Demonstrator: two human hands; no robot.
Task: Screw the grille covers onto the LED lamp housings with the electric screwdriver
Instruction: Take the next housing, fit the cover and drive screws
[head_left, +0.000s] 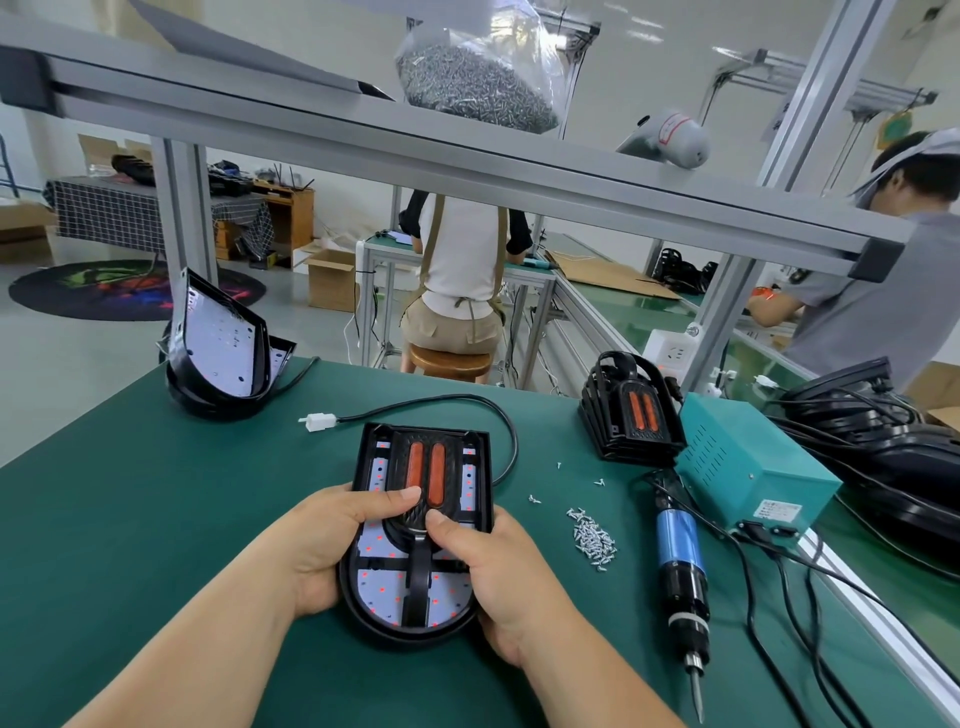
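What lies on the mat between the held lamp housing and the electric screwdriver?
In the head view, a heap of loose screws lies on the green mat between lamp housing and electric screwdriver.

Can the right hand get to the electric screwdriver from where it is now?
Probably yes. The electric screwdriver lies beside the right hand on bare mat, with nothing between them. But that hand grips the lamp housing and must let go first.

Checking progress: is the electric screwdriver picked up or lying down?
Lying down: the blue-and-black electric screwdriver rests flat on the green mat; left hand and right hand both hold the black lamp housing.
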